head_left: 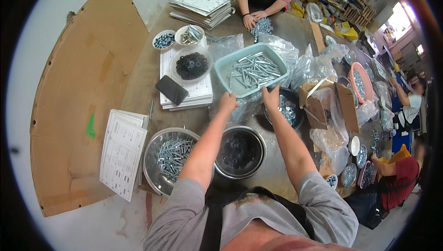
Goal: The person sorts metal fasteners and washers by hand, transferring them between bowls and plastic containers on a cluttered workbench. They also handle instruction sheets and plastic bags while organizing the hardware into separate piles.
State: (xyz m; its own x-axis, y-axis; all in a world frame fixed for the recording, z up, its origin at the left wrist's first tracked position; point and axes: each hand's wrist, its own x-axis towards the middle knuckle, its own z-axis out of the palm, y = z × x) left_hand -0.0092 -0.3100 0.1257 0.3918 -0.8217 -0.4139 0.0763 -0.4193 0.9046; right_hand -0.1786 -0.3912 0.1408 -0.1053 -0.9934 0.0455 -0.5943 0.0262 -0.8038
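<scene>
A pale turquoise plastic basin stands at arm's length on the metal table, with a loose pile of long silver bolts in it. My left hand is closed on the near left part of its rim. My right hand grips the near rim further right. Below and right of that hand, a dark bowl of flat metal pieces is partly covered by my forearm. Closer to me are a steel bowl of silver bolts and a steel bowl of dark round parts.
Left of the basin, a tub of black rings and a phone lie on stacked printed sheets. Plastic bags and an opened carton crowd the right. Across the table, a person's hands touch small metal parts.
</scene>
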